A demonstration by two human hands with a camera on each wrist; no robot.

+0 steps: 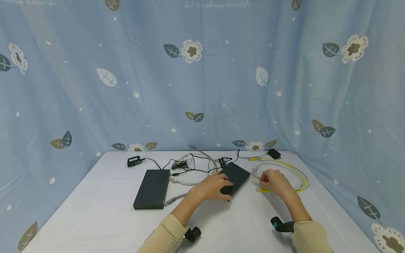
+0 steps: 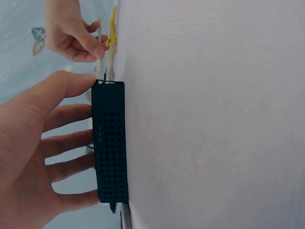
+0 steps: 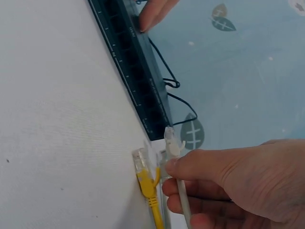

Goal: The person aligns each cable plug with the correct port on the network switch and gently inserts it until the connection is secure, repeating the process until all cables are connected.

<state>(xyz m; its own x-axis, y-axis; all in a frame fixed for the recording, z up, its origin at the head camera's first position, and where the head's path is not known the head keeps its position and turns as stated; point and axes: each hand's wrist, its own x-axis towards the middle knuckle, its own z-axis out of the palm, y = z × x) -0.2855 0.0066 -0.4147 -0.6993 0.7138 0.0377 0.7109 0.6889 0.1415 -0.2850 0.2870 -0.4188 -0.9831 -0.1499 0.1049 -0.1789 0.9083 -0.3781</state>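
Observation:
A black network switch (image 1: 237, 175) lies turned at an angle on the table, its row of ports showing in the right wrist view. My left hand (image 1: 211, 187) rests on its top, fingers spread; in the left wrist view the thumb touches one end of the vented side (image 2: 110, 143). Between thumb and fingers, my right hand (image 1: 275, 181) pinches a pale grey Ethernet cable (image 3: 183, 198) just behind its clear plug (image 3: 170, 137). That plug is close to the port row's end; whether they touch I cannot tell. Beside it is a yellow cable's plug (image 3: 147, 183).
Another black switch (image 1: 152, 189) lies to the left. Black power adapters (image 1: 134, 161) (image 1: 274, 154) and tangled black cords (image 1: 180, 164) lie along the back. A grey cable (image 1: 175, 199) runs near the left arm, and yellow and grey cables (image 1: 304, 177) coil at the right.

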